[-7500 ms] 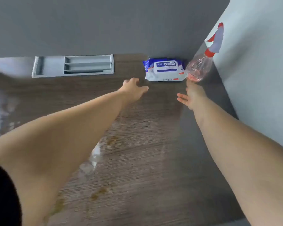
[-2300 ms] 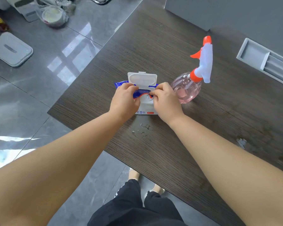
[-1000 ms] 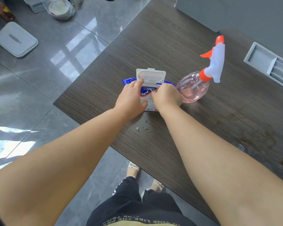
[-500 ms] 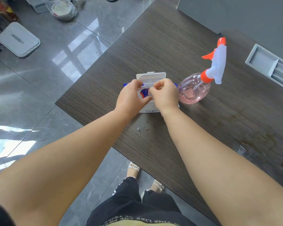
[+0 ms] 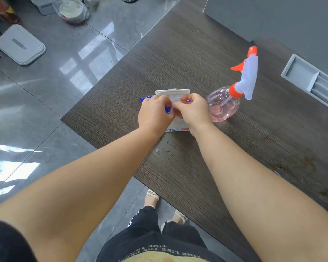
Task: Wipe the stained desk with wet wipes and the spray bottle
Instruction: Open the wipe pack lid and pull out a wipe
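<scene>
Hands: left hand (image 5: 155,112) and right hand (image 5: 194,112) were together, both pinching at the opening of the wet-wipes pack (image 5: 176,129), lid (image 5: 173,92) flipped up.
Spray bottle (image 5: 223,106): stood upright just beside the pack on the desk (image 5: 178,59).
Progress: early, I judged; stains (image 5: 309,161) not yet wiped.

Wipes pack (image 5: 176,129) largely beneath left hand (image 5: 154,112) and right hand (image 5: 194,114).
</scene>
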### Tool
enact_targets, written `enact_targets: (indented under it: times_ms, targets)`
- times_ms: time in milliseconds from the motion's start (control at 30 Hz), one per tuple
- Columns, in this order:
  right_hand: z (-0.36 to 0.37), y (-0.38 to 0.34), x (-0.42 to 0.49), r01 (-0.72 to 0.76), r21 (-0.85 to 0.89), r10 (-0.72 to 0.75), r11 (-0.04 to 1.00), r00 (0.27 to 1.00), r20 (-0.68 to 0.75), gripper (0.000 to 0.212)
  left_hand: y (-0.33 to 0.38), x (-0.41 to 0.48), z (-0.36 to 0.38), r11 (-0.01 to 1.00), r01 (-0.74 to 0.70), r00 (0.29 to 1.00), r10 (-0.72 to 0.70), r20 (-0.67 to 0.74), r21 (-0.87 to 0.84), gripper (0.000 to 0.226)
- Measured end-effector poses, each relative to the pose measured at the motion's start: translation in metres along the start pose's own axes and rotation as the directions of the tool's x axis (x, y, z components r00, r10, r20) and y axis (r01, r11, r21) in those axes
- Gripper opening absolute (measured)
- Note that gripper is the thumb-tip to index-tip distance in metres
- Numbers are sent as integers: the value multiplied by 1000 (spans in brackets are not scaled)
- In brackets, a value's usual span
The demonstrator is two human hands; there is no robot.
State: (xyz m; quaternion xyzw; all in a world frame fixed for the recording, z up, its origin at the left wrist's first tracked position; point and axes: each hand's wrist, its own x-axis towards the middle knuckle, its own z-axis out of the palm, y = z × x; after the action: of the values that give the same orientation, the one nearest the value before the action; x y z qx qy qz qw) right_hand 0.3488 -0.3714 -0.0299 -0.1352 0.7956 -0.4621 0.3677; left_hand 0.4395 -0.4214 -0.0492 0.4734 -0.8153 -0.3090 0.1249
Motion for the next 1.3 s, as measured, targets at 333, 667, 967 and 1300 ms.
enact_targets:
  times_ms: [333,667,967,1300]
  targets:
    - [-23,4,7,400,-709,-320,581,913,252,26,-4,6,-18,908,317,946,-324,21,-274,11]
    - [-2,-2,-1,469,-747,-301,471,881,364,25,-16,5,-30,973,183,981,-191,-43,-139,15]
    - [2,-12,2,498,-809,-253,311,864,434,31,-17,2,-29,960,219,973,-229,-39,-177,15]
    - [14,-7,16,491,-841,-216,226,867,449,24,-15,2,-30,958,230,970,-239,-33,-172,14]
